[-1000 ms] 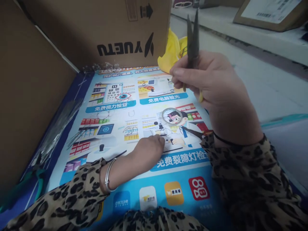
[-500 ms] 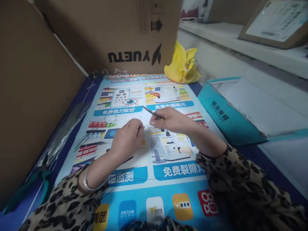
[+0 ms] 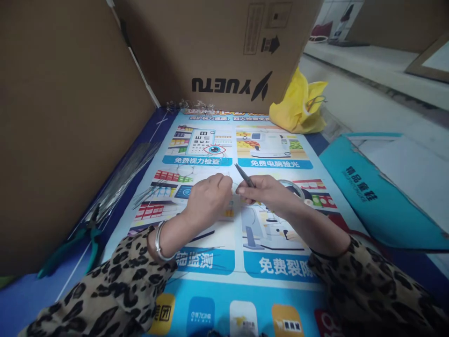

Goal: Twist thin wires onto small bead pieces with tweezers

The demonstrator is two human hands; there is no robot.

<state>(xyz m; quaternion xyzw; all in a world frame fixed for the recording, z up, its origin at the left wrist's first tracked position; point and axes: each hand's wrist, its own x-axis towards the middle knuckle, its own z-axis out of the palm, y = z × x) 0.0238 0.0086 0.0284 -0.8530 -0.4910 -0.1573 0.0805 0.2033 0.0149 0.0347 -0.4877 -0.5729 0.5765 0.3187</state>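
Note:
My left hand [image 3: 210, 196] is closed in a pinch over the printed poster, a silver bangle on its wrist. A fine wire [image 3: 234, 183] runs from its fingertips toward the other hand; the pinched end is hidden. Close by on the right, my right hand [image 3: 263, 193] grips a slim, dark, pointed metal tool [image 3: 243, 175], its tip aimed up and left. The fingers cover the tool's lower part, so its exact kind cannot be told. Thin loose wires [image 3: 147, 193] lie on the poster left of my hands.
Teal-handled pliers [image 3: 91, 232] lie at left beside a bundle of straight wires [image 3: 122, 175]. Small wire pieces [image 3: 191, 106] sit before a cardboard box [image 3: 217, 56]. A yellow bag [image 3: 298, 110], a teal shoebox [image 3: 368, 196] and a ring-shaped roll [image 3: 297, 188] are at right.
The view has turned left, so things appear farther right. Both hands remain close together, with the right still holding the pointed tool. The ring-shaped roll now shows behind the right wrist.

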